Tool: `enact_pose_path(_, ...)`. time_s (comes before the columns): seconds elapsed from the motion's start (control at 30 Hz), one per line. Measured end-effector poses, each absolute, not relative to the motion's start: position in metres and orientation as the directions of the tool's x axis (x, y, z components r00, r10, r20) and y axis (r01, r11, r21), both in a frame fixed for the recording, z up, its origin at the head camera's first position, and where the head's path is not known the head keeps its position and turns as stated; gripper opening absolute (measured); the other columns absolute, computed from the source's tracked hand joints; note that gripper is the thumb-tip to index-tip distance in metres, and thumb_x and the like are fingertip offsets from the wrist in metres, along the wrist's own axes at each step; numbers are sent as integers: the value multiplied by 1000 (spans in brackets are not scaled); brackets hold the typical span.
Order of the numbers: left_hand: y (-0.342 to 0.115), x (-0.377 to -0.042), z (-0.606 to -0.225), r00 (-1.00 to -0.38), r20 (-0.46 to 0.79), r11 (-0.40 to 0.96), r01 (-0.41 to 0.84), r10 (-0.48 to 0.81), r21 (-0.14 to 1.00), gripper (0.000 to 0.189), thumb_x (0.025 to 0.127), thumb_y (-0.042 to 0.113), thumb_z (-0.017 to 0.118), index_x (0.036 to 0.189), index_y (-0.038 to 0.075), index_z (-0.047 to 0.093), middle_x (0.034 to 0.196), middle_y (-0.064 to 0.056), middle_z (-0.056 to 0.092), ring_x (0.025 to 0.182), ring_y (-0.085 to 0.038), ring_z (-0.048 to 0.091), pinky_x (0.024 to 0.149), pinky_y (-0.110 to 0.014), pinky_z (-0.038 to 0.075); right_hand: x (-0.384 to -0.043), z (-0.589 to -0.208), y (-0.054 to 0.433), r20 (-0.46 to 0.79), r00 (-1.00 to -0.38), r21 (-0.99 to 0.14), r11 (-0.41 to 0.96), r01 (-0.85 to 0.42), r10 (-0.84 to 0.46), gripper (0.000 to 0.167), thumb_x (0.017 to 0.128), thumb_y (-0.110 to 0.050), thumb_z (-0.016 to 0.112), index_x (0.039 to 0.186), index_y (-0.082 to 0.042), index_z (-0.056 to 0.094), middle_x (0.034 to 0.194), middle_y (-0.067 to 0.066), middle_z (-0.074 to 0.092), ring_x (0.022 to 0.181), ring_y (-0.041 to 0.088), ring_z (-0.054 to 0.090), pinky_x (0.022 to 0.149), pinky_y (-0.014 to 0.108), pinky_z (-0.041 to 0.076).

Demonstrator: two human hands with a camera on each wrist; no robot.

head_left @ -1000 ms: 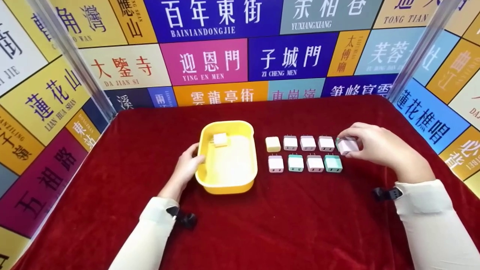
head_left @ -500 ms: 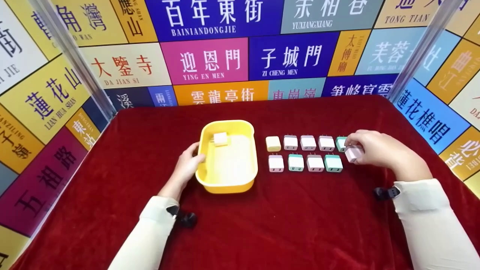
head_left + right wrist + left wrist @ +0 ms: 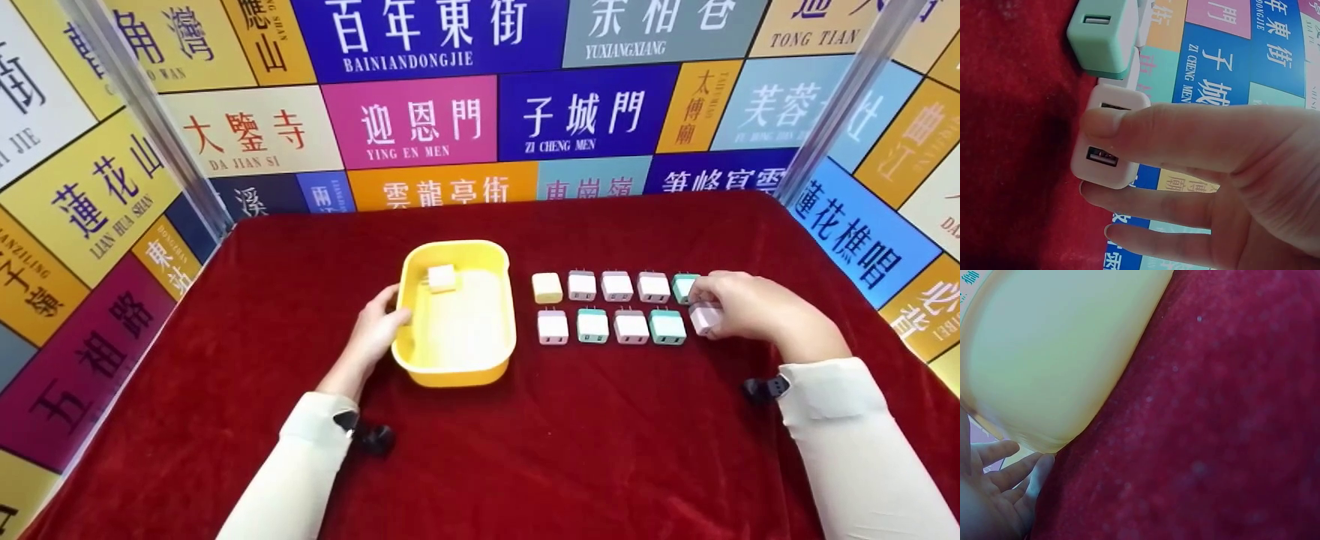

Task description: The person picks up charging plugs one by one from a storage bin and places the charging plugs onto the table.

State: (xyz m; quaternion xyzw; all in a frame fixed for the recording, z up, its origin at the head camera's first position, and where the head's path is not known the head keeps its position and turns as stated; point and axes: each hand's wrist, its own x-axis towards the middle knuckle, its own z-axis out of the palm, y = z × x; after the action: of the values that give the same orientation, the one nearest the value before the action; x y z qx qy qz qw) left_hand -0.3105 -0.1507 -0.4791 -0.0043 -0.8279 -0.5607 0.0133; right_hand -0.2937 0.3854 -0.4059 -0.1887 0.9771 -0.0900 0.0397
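Observation:
My left hand grips the left side of a yellow plastic tub, its thumb over the rim. In the left wrist view, the fingers of that hand lie at the tub's lower end. A single white USB charger lies inside, near the tub's back left. My right hand pinches a pale lilac-and-white USB charger at the right end of the front row. Its thumb covers part of the face with two USB ports. A green-and-white charger behind it is partly hidden by the fingers.
Two rows of chargers stand on the red velvet cloth, right of the tub. The back row begins with a yellow charger; the front row ends with a green charger beside my right hand. Panels with street names enclose the table.
My right hand has brought the lilac charger from over the back row's right end down to the front row's end, uncovering part of the green charger. The left hand and tub have stayed put.

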Motion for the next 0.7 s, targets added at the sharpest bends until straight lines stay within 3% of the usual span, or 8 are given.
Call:
enact_pose_path(0.47, -150, -312, -479, -1000, 17, 373, 13, -8, 928, 61, 91, 9, 57, 152, 5, 57, 135, -19, 66, 112, -28, 63, 93, -35, 51, -296, -415, 384, -73, -921, -225, 906, -359, -383, 30, 73, -4, 85, 99, -14, 75, 94, 3, 65, 85, 24, 57, 73, 43, 49)
enact_pose_path(0.7, -150, -311, -479, -1000, 18, 372, 14, -7, 928, 61, 91, 9, 57, 152, 5, 57, 135, -19, 67, 112, -28, 63, 92, -35, 52, -295, -414, 381, -76, -917, -219, 904, -367, -391, 35, 70, -2, 88, 101, -13, 75, 97, 6, 66, 88, 27, 57, 75, 46, 50)
